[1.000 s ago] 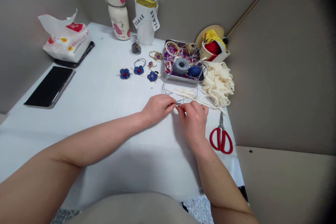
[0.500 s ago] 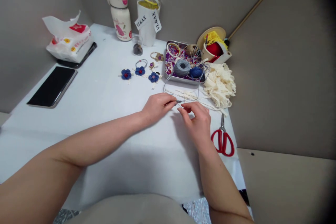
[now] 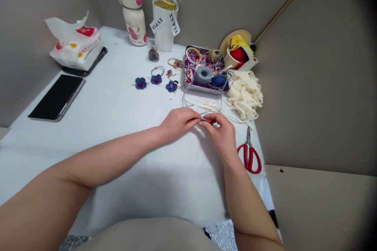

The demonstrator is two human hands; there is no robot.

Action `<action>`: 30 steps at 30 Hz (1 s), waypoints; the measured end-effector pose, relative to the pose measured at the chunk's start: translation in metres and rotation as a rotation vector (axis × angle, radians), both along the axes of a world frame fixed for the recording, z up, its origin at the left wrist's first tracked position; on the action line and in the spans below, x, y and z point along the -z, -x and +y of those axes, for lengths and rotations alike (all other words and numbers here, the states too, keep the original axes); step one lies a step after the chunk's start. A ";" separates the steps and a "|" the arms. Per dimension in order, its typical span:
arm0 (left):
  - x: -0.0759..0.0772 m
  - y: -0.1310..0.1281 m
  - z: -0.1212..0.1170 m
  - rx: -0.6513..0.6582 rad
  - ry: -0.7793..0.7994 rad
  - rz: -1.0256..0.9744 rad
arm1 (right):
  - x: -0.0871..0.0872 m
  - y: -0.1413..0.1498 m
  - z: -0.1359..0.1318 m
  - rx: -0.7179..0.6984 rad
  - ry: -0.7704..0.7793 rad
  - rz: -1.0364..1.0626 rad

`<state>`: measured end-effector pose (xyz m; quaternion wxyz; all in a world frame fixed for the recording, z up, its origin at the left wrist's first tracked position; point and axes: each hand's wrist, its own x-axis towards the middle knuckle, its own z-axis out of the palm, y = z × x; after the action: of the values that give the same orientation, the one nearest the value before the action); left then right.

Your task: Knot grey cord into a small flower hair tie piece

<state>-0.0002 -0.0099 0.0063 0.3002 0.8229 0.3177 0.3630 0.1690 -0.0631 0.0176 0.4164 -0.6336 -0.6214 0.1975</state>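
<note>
I am holding a short section of grey cord (image 3: 203,119) between the fingertips of both hands, over the white cloth (image 3: 118,110) and in front of the metal tin (image 3: 206,90). For good control, I am judging that both pinches need to sit close together, with light, even tension, so that the section is neither twisting nor slipping. My left hand (image 3: 180,122) is gripping the cord between thumb and forefinger. My right hand (image 3: 223,132) is pinching from the opposite side, its fingers arching and leaving a gap behind the tips. Beyond, the tin is containing a grey cord ball (image 3: 203,75); cream lace (image 3: 246,94) is lying beside it, and red-handled scissors (image 3: 255,160) are lying beside my right forearm.
</note>
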 end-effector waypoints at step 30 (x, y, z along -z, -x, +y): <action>-0.007 -0.002 0.004 0.172 0.802 -0.560 | 0.015 0.012 0.013 -0.180 0.398 1.495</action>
<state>0.0020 -0.0056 0.0131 0.6959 0.5367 0.2702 0.3933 0.1570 -0.0501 0.0029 0.5857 -0.3422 -0.1776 0.7130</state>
